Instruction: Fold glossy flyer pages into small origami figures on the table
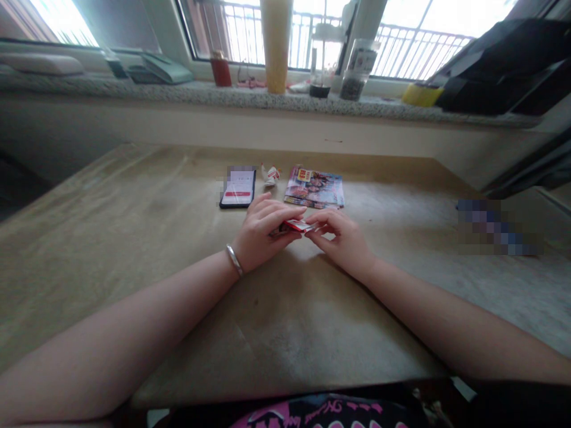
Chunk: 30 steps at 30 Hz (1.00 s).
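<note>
Between my two hands, just above the middle of the table, is a small red and white packet (298, 226). My left hand (267, 224), with a silver bangle at the wrist, is closed round its left part, thumb below and fingers above. The thumb and fingertips of my right hand (339, 236) pinch the packet's right end. Much of the packet is hidden by my left fingers, so its full shape cannot be made out. Beyond my hands lie a phone (238, 188), a crumpled white and red wrapper (271, 175) and a stack of colourful printed sheets or packs (314, 188).
A blurred-out bluish object (495, 227) lies at the table's right side. Behind the table (187, 178), a stone windowsill (250, 98) bears a red container (220, 69), a tall yellow cylinder (276, 47), a clear container (358, 70), yellow tape (422, 94) and a black bag (499, 68).
</note>
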Each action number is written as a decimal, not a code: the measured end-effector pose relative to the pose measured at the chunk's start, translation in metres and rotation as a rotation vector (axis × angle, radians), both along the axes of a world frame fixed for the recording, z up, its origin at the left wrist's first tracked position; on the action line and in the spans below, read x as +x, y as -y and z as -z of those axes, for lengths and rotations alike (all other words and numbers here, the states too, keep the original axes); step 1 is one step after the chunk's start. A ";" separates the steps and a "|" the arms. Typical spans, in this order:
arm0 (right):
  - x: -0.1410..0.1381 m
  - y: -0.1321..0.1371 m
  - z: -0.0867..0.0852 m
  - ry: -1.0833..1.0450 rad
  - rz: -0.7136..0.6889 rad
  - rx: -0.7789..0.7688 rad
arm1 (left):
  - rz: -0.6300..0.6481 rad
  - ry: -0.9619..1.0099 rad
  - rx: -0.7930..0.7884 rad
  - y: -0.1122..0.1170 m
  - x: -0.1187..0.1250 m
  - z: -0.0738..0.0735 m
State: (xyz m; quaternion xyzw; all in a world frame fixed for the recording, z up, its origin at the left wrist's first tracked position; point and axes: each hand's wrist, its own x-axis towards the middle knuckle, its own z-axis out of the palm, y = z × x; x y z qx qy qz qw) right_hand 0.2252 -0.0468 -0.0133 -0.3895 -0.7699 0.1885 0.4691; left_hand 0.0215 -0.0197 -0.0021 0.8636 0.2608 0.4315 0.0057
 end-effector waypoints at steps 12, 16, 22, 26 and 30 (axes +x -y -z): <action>0.003 0.003 -0.004 0.023 0.119 0.119 | -0.124 -0.021 0.020 0.004 0.000 -0.003; 0.003 0.006 -0.006 0.093 0.159 0.198 | -0.130 0.021 0.031 0.002 0.000 -0.003; 0.004 0.007 -0.007 0.194 0.212 0.292 | -0.076 0.045 0.101 0.001 0.001 -0.001; 0.003 0.007 -0.008 0.232 0.229 0.336 | -0.061 0.039 0.136 0.001 0.001 -0.002; 0.004 0.006 -0.008 0.270 0.242 0.406 | -0.032 0.015 0.165 0.002 0.000 -0.002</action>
